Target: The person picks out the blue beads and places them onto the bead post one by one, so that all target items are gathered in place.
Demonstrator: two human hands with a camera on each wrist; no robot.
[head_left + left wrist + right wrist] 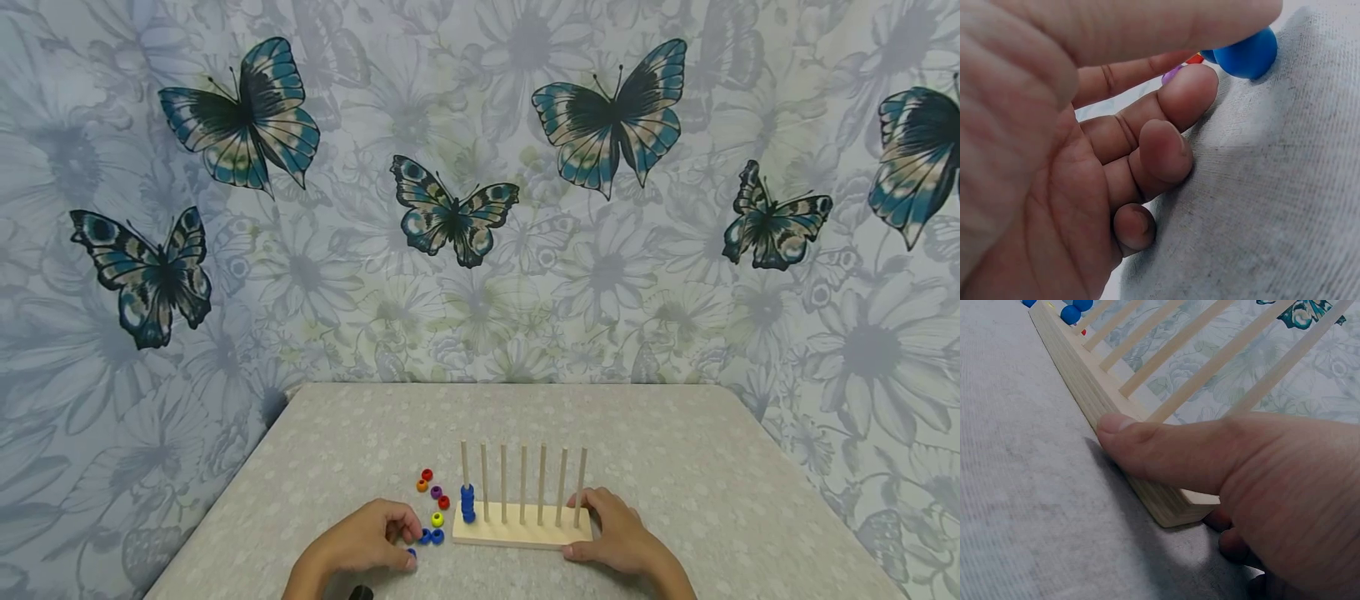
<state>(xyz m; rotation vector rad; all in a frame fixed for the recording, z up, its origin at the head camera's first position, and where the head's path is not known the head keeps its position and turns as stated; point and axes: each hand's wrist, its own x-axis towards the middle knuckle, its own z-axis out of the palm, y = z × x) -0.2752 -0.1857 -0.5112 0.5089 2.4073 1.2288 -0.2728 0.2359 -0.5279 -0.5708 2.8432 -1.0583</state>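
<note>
A wooden peg stand [517, 533] with several upright dowels sits on the table. On its leftmost dowel is a short stack of blue beads [468, 504]; the other dowels are bare. My right hand [618, 537] grips the right end of the base, thumb [1147, 447] along the front edge and fingers behind. My left hand [367, 537] is beside the loose beads, fingers loosely bent and thumb apart from the index finger. A blue bead [1249, 56] lies on the cloth by the left thumb, partly hidden by it. Two more blue beads [437, 537] lie near the fingertips.
Left of the stand lie a yellow bead [437, 519], a purple bead [437, 492], an orange bead [422, 485] and two red beads [444, 502]. A black object [362, 592] shows at the bottom edge. A pale patterned cloth [637, 442] covers the table, with a butterfly-print wall behind.
</note>
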